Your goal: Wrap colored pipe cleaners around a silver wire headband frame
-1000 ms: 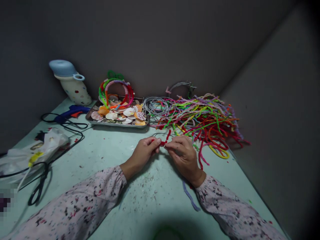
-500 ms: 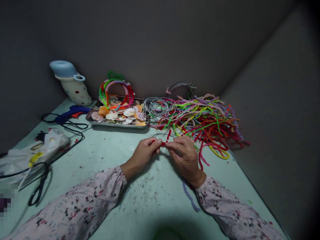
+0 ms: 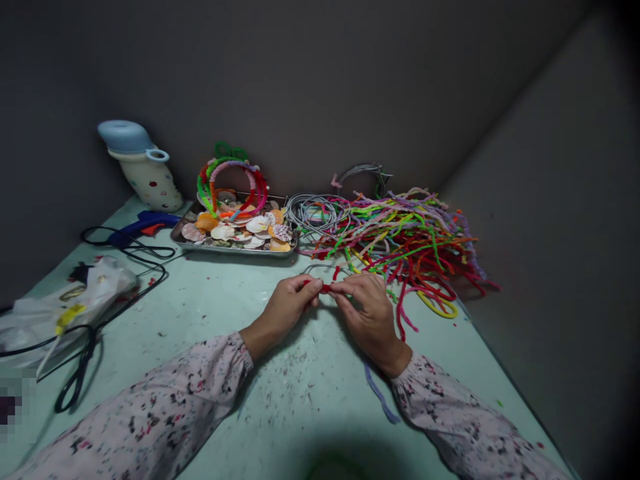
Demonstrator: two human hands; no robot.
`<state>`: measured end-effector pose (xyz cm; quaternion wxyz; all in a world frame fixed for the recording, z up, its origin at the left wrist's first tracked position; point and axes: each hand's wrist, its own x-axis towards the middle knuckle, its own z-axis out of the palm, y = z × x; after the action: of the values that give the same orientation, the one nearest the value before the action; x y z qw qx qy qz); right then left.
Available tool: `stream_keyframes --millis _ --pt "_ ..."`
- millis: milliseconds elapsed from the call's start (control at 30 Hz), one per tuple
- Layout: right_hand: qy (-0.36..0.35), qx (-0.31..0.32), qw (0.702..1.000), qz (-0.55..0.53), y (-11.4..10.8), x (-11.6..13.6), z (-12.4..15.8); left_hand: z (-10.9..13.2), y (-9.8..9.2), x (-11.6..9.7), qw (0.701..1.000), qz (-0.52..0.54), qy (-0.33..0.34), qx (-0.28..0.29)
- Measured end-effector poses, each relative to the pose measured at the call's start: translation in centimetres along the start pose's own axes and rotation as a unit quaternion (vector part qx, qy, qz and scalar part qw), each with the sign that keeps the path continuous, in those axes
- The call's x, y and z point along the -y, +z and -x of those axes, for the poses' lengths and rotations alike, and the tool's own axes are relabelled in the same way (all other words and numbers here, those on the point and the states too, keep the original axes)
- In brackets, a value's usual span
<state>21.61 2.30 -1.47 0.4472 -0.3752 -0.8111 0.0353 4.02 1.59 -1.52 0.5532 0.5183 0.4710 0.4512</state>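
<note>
Right now my left hand (image 3: 285, 310) and right hand (image 3: 367, 319) meet over the pale green tabletop (image 3: 310, 393), the fingers (image 3: 345, 290) of both pinched narrow on a red pipe cleaner (image 3: 326, 288). A thin grey wire (image 3: 320, 269) loops just behind it. Is the red wrapped round that wire? I can't quite tell, since my fingertips hide the join. The fuzzy red stem kinks up past my grip, right beside the tangled heap of pipe cleaners (image 3: 410, 247), with a steel tray (image 3: 235, 251) of shells further back.
</note>
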Motion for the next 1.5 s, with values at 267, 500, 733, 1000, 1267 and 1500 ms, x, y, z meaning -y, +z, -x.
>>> stream_keyframes --millis 267,500,733,1000,1267,1500 --pt "0.01 0.007 1.0 -0.001 0.02 -0.07 -0.06 0.12 0.05 -0.08 1.0 0.006 0.0 -0.002" --pt "0.03 0.028 0.999 -0.002 0.09 0.02 0.01 0.05 0.07 0.14 1.0 0.001 0.006 -0.002" --pt "0.076 0.054 0.994 -0.051 0.1 0.13 -0.02 0.03 0.09 0.19 1.0 -0.011 0.018 0.003" --pt "0.13 0.064 0.985 -0.093 -0.17 0.29 -0.24 0.0 0.1 0.06 1.0 -0.02 0.018 0.001" --pt "0.128 0.1 0.983 -0.088 0.09 -0.04 -0.27 0.09 0.23 -0.06 0.999 -0.04 0.031 0.005" --pt "0.166 0.05 0.978 -0.115 0.18 -0.36 -0.08 0.35 0.42 -0.39 0.999 0.038 0.01 -0.006"
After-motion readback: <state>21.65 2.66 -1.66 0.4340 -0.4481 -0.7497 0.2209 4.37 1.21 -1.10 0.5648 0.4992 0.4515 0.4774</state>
